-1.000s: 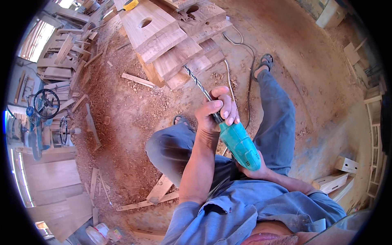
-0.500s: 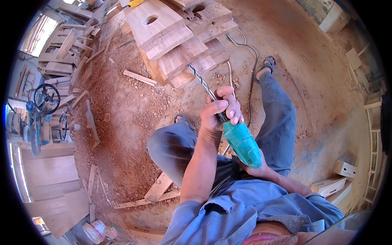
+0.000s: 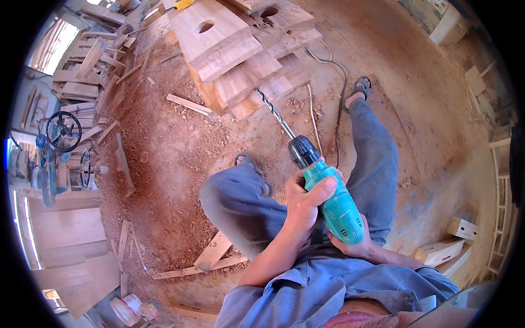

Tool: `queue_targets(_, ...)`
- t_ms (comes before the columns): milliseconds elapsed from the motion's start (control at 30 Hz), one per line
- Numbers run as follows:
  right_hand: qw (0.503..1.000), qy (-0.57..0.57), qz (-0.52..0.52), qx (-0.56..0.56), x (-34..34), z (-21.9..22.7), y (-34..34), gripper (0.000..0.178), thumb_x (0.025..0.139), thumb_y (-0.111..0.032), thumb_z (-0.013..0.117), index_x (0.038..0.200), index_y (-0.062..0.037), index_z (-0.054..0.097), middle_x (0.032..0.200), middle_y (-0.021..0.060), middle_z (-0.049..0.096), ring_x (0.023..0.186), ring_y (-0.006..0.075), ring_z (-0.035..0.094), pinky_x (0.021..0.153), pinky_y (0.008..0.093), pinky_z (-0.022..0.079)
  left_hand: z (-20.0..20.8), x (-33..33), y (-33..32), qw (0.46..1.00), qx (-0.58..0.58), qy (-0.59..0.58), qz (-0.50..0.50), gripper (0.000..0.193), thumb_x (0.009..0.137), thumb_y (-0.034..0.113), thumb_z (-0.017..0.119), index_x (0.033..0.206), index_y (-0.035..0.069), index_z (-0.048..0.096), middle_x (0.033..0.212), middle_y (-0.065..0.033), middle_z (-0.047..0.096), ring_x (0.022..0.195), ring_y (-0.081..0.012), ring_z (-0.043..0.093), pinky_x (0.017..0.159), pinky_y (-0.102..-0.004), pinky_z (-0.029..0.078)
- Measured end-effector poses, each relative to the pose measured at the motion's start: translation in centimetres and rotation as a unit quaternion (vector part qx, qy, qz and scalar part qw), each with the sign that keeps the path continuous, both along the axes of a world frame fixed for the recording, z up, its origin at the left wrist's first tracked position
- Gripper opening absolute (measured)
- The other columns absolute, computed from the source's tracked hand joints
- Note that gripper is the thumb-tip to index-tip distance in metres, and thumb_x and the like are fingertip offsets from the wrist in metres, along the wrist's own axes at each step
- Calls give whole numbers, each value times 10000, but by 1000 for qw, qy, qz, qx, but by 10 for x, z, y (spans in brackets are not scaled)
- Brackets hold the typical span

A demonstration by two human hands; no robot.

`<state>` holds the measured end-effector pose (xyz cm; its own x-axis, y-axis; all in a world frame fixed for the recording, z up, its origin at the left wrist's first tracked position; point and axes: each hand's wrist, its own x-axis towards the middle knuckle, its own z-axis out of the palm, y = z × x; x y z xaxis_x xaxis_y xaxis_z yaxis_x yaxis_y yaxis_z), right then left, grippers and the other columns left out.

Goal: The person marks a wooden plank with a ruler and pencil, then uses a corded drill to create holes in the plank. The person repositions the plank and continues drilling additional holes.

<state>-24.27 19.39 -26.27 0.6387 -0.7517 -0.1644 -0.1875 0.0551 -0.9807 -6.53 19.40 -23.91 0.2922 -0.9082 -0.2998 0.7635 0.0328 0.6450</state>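
A teal power drill (image 3: 340, 210) with a black chuck (image 3: 304, 151) points away from me, slightly to the left. Its long twist bit (image 3: 278, 116) overlaps the near end of the stacked wooden pieces (image 3: 249, 79) in view; whether the tip touches them I cannot tell. My left hand (image 3: 305, 201) is wrapped round the drill's body just behind the chuck, thumb on top. Behind and under the drill's rear end, my right hand (image 3: 358, 243) closes on its grip, with most of the fingers hidden.
One board has an oval hole (image 3: 205, 26). A yellow tool (image 3: 183, 4) lies at the top edge. Cables (image 3: 340, 126) trail over the dusty floor beside my foot. Wood offcuts (image 3: 188, 104) and shavings lie around; a machine with a black handwheel (image 3: 63, 131) stands at left.
My left hand has moved back from the chuck onto the drill's body, baring the chuck. The drill has shifted slightly toward me and to the right.
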Motion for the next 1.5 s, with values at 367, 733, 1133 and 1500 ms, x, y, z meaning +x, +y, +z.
queue_targets(367,1000,29,8,-6,-12,4,-2,136,807,6,742,916,-51,684,822,45,712,730,165,688,656,329,544,13,-4,-5,999,18,42,4,597,808,200,824,1273,6,503,1053,-238,674,872,-343,713,740,-467,616)
queue_targets(733,1000,22,-4,-4,-7,35,1,123,809,7,731,905,-44,673,824,47,708,736,157,679,649,319,530,19,-3,-3,995,-18,96,-2,553,826,219,811,1259,26,527,1051,-233,667,871,-331,700,737,-457,607)
queue_targets(1133,999,31,-8,-9,-8,23,5,148,802,-19,762,917,-47,673,830,53,708,728,174,677,659,337,536,19,-2,-1,996,-9,90,1,559,837,176,824,1268,-31,537,1035,-192,689,899,-251,690,778,-394,595)
queue_targets(1500,999,-35,-20,32,-8,5,8,211,783,5,756,968,-26,660,847,48,679,785,120,634,672,314,512,15,-5,-5,1000,5,5,-4,499,831,303,778,1187,32,557,1006,-209,668,841,-344,698,725,-474,611)
